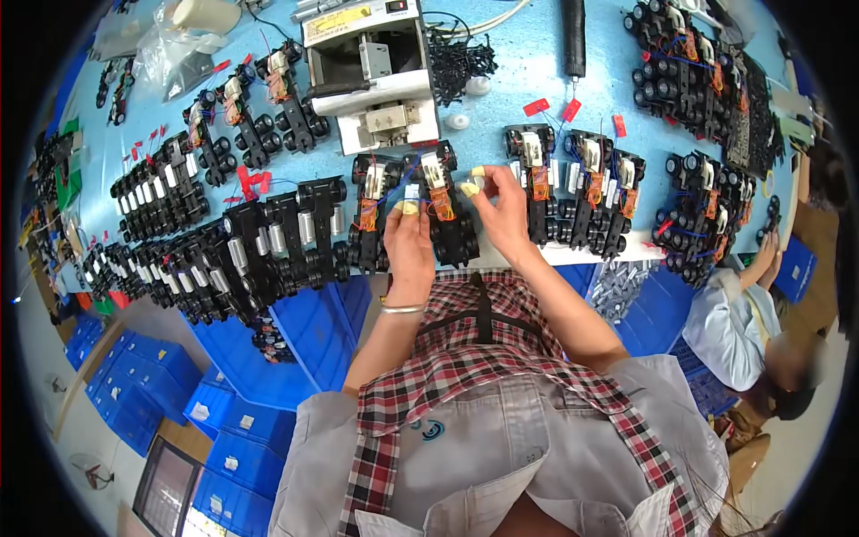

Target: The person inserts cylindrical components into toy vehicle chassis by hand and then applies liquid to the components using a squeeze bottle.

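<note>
Two black toy car chassis [439, 192] with wheels, white gear housings and orange circuit boards lie side by side at the table's front edge. My left hand [411, 251] is between them, its yellow-covered fingertips closed at a small whitish piece [412, 191] I cannot identify. To the right of the pair is my right hand [503, 213], thumb and finger curled toward each other in yellow covers. Whatever it may pinch is too small to make out. Beside that hand stands another chassis [537, 170] with blue wires.
A metal machine [371, 80] with a switch stands behind the chassis. Rows of chassis with silver motors [268, 237] line the left; more chassis [702, 210] stand at right. A black screwdriver-like tool [574, 40] hangs above. Blue bins [295, 336] sit below. Another person [734, 322] works at right.
</note>
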### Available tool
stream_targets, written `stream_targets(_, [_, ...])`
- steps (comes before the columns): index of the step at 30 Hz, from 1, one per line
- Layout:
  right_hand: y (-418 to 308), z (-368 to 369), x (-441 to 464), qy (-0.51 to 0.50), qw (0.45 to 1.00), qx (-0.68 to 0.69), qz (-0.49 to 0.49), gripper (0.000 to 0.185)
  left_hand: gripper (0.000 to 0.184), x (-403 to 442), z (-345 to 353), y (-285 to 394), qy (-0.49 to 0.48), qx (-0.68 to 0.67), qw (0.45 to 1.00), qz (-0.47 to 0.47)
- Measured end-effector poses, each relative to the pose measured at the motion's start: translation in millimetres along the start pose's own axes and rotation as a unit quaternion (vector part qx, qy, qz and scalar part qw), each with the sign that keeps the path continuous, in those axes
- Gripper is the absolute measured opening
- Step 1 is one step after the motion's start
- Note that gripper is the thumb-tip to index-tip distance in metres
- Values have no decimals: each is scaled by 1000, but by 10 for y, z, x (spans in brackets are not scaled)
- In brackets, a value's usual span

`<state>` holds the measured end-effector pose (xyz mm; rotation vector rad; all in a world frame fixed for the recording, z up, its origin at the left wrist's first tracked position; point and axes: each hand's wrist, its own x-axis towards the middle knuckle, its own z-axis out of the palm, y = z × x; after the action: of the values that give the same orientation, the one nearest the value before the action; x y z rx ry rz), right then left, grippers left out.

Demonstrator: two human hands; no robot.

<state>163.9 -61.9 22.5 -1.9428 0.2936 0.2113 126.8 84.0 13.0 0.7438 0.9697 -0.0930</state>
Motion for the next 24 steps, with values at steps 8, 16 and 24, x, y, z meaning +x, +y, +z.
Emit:
stream_targets(8, [211,125,-185,-40,971,210,106,32,28,66,-134,-90,-68,195,977,50])
stream_targets(16, [125,-23,-109,-48,999,1,10,32,35,92,-94,66,-108,181,977,-44])
stream_targets(24, [212,11,32,-101,966,185,147,28,32,112,-5,133,-155,199,966,-64])
